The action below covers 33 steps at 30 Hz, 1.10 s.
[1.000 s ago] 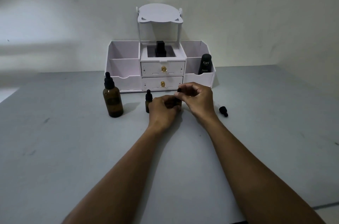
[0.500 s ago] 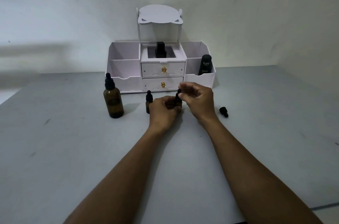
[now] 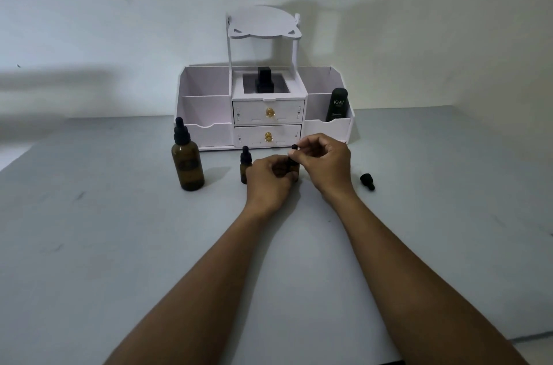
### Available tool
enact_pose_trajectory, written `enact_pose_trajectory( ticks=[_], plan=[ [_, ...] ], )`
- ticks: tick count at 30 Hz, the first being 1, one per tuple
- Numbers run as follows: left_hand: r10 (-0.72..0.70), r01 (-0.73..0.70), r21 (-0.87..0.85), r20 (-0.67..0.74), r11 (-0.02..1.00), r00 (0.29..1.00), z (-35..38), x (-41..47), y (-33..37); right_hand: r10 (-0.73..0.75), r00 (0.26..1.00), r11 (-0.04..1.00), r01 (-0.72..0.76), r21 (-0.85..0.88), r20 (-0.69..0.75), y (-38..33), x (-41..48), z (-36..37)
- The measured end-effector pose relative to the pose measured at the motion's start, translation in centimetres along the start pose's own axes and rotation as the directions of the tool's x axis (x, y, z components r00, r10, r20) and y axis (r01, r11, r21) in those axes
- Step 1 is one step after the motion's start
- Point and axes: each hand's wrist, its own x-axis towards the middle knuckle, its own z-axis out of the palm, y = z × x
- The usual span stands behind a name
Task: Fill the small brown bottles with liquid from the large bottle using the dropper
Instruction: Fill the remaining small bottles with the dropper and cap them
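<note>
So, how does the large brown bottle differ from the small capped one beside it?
The large brown bottle is much taller and wider than the small brown bottle. The large brown bottle stands alone; the small brown bottle stands right beside the left hand. Both stand upright and are capped in black.

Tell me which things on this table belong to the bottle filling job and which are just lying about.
In the job: large brown bottle; capped small bottle; second small bottle held by the left hand; dropper pinched by the right hand over it; loose dropper cap.
Lying about: white organizer; black Kahf tube in its right compartment; black bottle in its top middle tray.
</note>
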Motion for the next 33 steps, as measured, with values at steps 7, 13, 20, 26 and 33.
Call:
enact_pose_trajectory(
  ticks=[7,13,20,26,33],
  plan=[
    [-0.017,0.017,0.003,0.0,1.0,1.0,0.1,0.1,-0.1,-0.017,1.0,1.0,0.017,0.002,-0.006,-0.3,-0.1,0.1],
    [-0.022,0.022,0.014,-0.014,1.0,1.0,0.4,0.0,-0.1,-0.022,1.0,0.999,0.022,-0.03,-0.012,-0.5,-0.1,-0.1],
    [0.017,-0.017,0.019,-0.025,1.0,1.0,0.1,0.1,-0.5,-0.029,1.0,0.999,0.029,0.014,0.001,-0.6,-0.3,-0.2],
    [0.006,-0.008,-0.023,-0.088,1.0,0.996,-0.7,-0.9,-0.8,-0.091,0.996,0.996,0.091,0.026,-0.009,-0.2,-0.4,0.0],
    [0.314,-0.296,0.106,-0.338,0.949,0.887,-6.0,-3.5,-1.3,-0.206,0.972,0.97,0.218,0.11,-0.114,-3.3,-1.4,-0.2]
  ],
)
